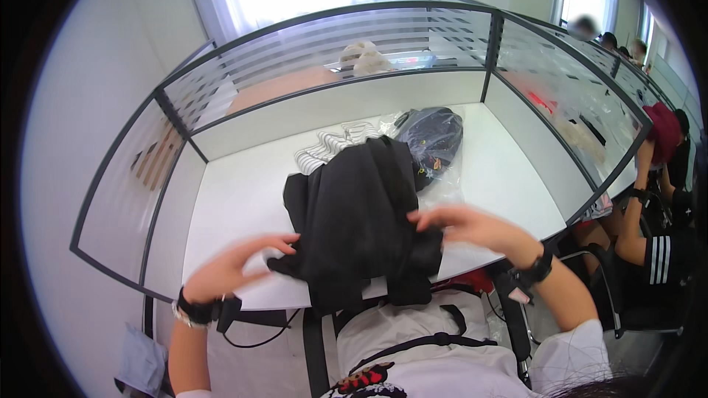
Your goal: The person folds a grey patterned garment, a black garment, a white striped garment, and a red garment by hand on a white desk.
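A black fabric article [359,204], maybe a bag or a garment, lies in folds at the front of the white desk. Its lower flaps hang over the desk's front edge near my lap. My left hand [243,262] is at its left side, thumb and fingers apart, fingertips close to a loose corner. On the other side, my right hand [470,226] has its fingertips against the upper right part of the cloth; motion blur and the cloth hide whether it grips. Behind the black article are a striped cloth [315,150] and a dark cap-like item in clear plastic [434,138].
The white desk [238,193] is enclosed by framed glass partitions [332,33]. Beyond the far one stands a cream plush-like object [368,58]. At right, another person [658,193] handles a dark red item [661,130]. A pale plastic bag [141,356] is low at left.
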Motion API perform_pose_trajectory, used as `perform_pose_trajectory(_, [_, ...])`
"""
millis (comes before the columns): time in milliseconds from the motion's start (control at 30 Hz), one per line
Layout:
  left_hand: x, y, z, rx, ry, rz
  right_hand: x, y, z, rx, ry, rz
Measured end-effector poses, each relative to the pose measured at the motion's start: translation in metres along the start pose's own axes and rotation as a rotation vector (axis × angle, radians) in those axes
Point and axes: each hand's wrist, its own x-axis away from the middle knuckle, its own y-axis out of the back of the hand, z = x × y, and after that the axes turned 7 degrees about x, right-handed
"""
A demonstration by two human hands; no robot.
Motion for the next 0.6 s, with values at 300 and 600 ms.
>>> perform_pose_trajectory(300, [0.023, -0.068, 0.076, 0.833, 0.491, -0.508, 0.015, -0.018, -0.045, -0.296, -0.461, -0.252])
perform_pose_trajectory(600, [-0.042, -0.098, 0.074, 1.029, 0.442, -0.217, -0.009, -0.069, -0.037, -0.696, -0.425, 0.033])
